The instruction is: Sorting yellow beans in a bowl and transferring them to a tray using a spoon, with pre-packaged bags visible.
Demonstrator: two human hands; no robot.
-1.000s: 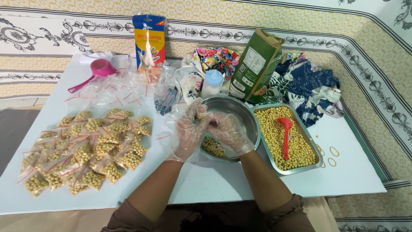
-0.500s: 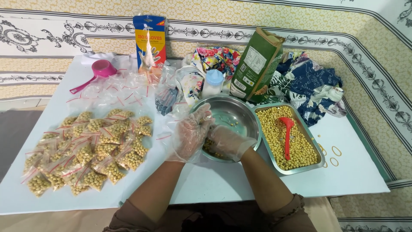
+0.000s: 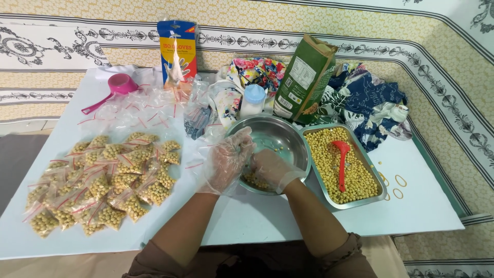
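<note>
A round, shiny steel bowl (image 3: 280, 139) sits mid-table with a small heap of pale yellow beans (image 3: 254, 181) at its near wall and a few loose ones further in. Just to its right, a rectangular steel tray (image 3: 380, 193) holds a full layer of the same beans and a red plastic scoop (image 3: 341, 162). The left hand (image 3: 226, 162), in a clear glove, rests over the bowl's near rim, fingers loosely curled; whether it holds anything cannot be told. The gloved right hand (image 3: 272, 169) dips into the heap, fingers bent down among the beans. Small clear filled bags (image 3: 103, 180) lie well left.
</note>
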